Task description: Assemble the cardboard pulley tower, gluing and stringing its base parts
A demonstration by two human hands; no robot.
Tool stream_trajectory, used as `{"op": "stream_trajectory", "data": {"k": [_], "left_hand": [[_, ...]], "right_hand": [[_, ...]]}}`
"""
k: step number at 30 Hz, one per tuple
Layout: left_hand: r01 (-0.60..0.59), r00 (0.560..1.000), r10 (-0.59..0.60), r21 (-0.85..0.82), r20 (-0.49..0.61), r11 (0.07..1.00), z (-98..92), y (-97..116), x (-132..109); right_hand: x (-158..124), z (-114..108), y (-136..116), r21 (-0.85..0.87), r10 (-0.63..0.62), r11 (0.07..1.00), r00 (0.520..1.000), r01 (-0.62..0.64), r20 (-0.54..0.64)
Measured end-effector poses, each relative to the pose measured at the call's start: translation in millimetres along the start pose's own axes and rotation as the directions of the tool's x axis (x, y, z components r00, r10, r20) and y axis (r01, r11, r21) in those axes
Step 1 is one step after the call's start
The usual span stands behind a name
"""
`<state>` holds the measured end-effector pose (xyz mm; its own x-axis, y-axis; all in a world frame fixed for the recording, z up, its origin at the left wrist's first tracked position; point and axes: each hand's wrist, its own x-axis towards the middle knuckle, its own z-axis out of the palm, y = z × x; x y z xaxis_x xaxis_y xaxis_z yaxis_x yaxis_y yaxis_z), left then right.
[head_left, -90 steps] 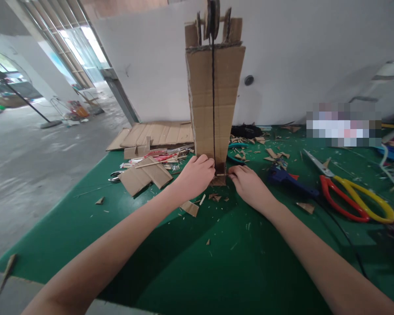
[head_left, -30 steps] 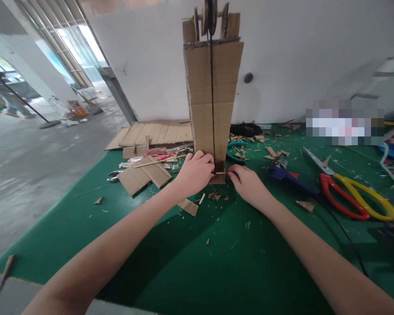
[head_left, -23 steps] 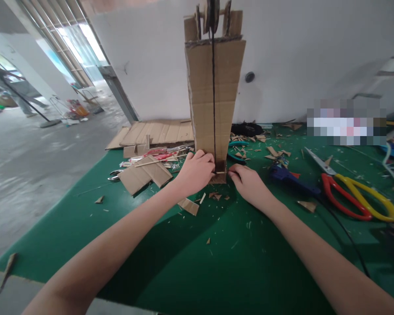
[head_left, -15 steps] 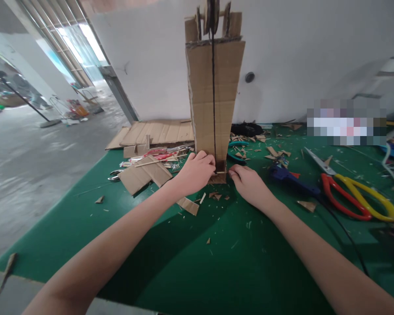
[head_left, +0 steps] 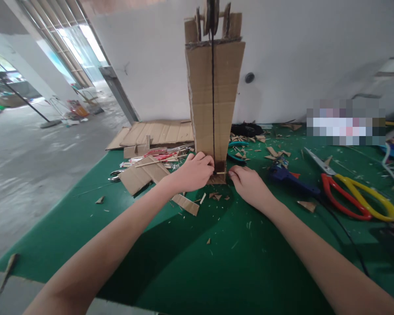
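Observation:
A tall cardboard tower (head_left: 202, 96) stands upright on the green table. A dark string (head_left: 213, 87) hangs down its front from the cardboard wheel (head_left: 211, 17) at the top. Low at its foot, a thin wooden stick (head_left: 221, 173) lies crosswise between small cardboard side pieces. My left hand (head_left: 197, 171) is closed at the stick's left side, fingers curled against the tower's base. On the other side my right hand (head_left: 246, 181) pinches at the stick's right end. Fingertips and cardboard hide both ends of the stick.
Right of my hands lie a blue glue gun (head_left: 292, 181) with its cord and large red-and-yellow-handled scissors (head_left: 344, 192). Cardboard pieces (head_left: 136, 175) and pliers-like metal handles (head_left: 115, 176) are at left. Teal-handled pliers (head_left: 236, 153) lie behind the tower. Scraps litter the table (head_left: 190, 267).
My left hand has shifted very slightly left and down at the tower's base. The right hand and the tower look the same. A figure in the far left background is gone from view.

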<state>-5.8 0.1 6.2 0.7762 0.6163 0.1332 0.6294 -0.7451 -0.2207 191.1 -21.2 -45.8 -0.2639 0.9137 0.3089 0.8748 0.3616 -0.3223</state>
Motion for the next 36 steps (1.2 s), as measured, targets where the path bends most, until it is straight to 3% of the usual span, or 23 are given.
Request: {"op": "stream_trajectory", "data": {"k": [13,28,36], "left_hand": [[0.07,0.995,-0.069,0.013,-0.067,0.997,2.5,0.3,3.0],[0.14,0.984,-0.153,-0.135,-0.095,0.981,8.9,5.2,5.8],[0.122,0.989,-0.132,-0.136,-0.066,0.983,9.2,2.6,7.4]], "right_hand": [[-0.3,0.7,-0.9,0.004,-0.004,1.0,1.0,0.004,-0.009],[1.1,0.4,-1.4,0.008,-0.007,1.0,1.0,0.007,-0.002],[2.1,2.4,1.6,0.02,-0.017,1.0,1.0,0.017,0.005]]}}
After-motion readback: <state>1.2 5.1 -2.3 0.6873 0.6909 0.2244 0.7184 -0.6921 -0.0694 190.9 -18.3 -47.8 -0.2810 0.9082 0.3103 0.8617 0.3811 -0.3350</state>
